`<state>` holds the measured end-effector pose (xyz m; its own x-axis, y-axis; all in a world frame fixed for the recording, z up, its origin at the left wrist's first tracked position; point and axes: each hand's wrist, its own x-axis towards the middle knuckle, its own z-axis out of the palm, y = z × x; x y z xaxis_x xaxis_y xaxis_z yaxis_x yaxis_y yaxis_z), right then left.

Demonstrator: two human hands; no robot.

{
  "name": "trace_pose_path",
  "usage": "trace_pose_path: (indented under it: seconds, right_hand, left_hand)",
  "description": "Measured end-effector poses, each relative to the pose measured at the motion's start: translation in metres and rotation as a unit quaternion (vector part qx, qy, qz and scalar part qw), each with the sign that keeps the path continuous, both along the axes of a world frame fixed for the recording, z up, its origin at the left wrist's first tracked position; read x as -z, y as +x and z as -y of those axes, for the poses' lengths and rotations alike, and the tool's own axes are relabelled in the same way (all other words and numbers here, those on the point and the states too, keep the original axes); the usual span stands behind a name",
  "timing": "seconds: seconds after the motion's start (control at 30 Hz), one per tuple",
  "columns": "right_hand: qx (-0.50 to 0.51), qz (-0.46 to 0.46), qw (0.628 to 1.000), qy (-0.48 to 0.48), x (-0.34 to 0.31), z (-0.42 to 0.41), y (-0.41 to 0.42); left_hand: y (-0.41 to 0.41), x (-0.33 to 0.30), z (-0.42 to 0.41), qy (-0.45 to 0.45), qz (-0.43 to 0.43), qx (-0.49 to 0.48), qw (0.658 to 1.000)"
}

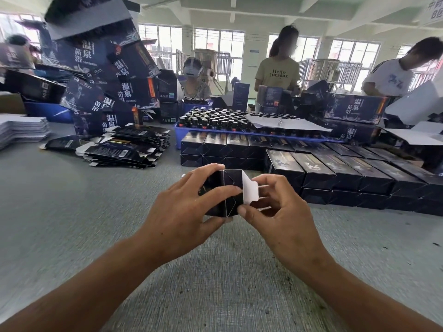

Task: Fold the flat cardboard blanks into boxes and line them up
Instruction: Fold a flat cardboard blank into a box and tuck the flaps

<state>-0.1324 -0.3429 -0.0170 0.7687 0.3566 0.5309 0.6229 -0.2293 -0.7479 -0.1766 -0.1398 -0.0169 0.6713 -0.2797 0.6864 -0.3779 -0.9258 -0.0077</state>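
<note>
Above grey table [72, 224] — box [225, 188] end faces camera.

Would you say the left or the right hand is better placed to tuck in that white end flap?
Right: the right hand already touches the white flap, while the left hand grips the box.

"Hello Tuesday" on yellow T-shirt [277, 74]; "温泉" on big cartons [107, 68].

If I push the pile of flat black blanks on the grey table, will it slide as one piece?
Probably not. The flat blanks lie loosely fanned, so upper sheets would likely slip off. Their glossy print suggests slippery faces. Thin, with flaps sticking out, each probably bends easily.
</note>
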Motion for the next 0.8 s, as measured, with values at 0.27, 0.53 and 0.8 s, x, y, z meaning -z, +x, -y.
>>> trace_pose_path:
  seconds: [0.27, 0.53, 0.8]
  right_hand:
    - [-0.008, 0.007, 1.000, -0.008, -0.002, -0.001, -0.001]
    - [-0.029, -0.100, 0.993, 0.058, -0.003, -0.001, 0.003]
    - [-0.026, -0.124, 0.989, 0.076, -0.004, -0.001, 0.005]
  left_hand:
    - [-0.001, 0.001, 0.003, -0.040, 0.018, 0.006, 0.999]
    - [-0.004, 0.000, 0.011, -0.048, 0.013, 0.003, 0.999]
    - [-0.003, 0.001, 0.014, -0.025, 0.017, -0.005, 1.000]
